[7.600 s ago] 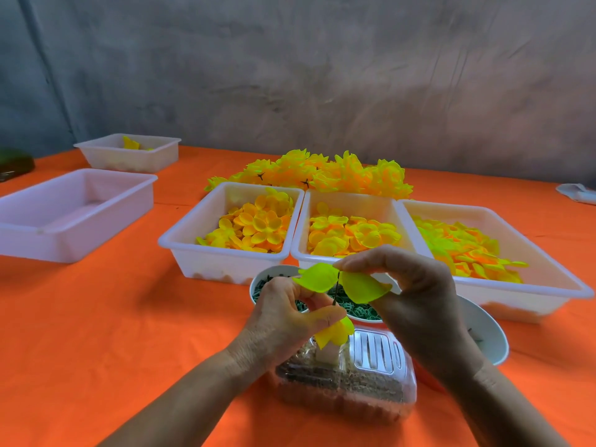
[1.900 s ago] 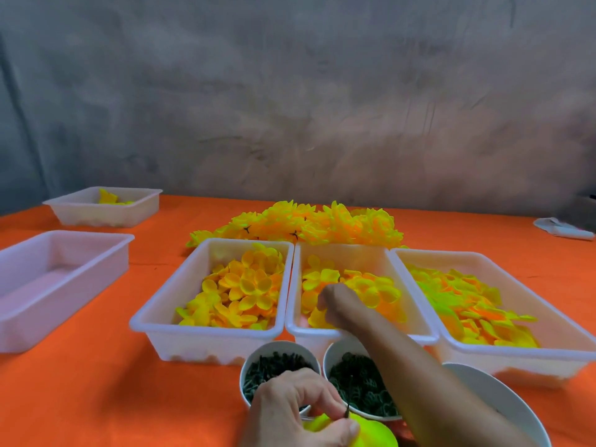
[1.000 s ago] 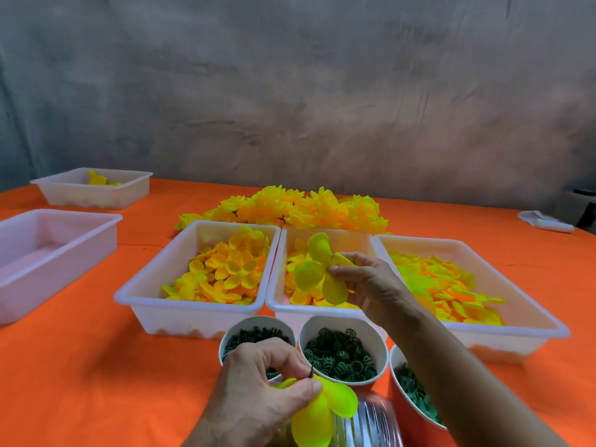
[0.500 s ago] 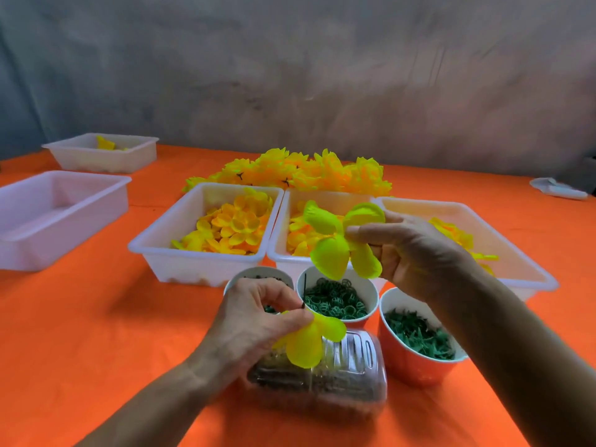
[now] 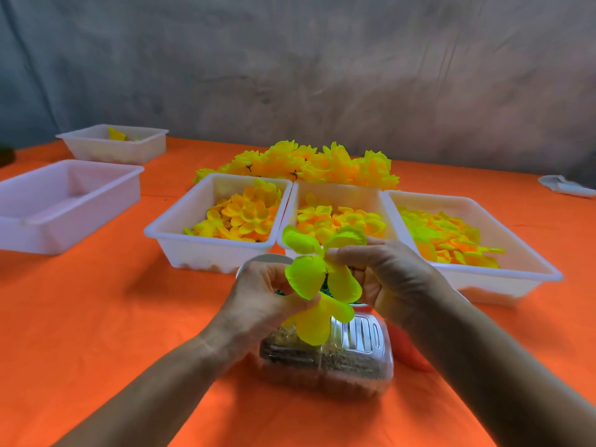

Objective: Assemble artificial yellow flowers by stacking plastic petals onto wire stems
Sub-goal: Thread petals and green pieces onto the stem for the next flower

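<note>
Left hand: centre of frame, fingers pinched on the lower petal layer.
Right hand: just right of it, pinching the upper petal piece, which sits right above the lower one.
Wire stem: can't make it out tbh.
Petal trays: three in a row behind the hands, mid frame.
Clear box: under the hands.

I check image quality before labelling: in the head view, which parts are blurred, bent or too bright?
Head view: both hands, left and right, and the petals are softly blurred; the yellow-green petals look over-bright, their texture lost; the right tray bends from wide-angle distortion; the wall is evenly lit.
</note>
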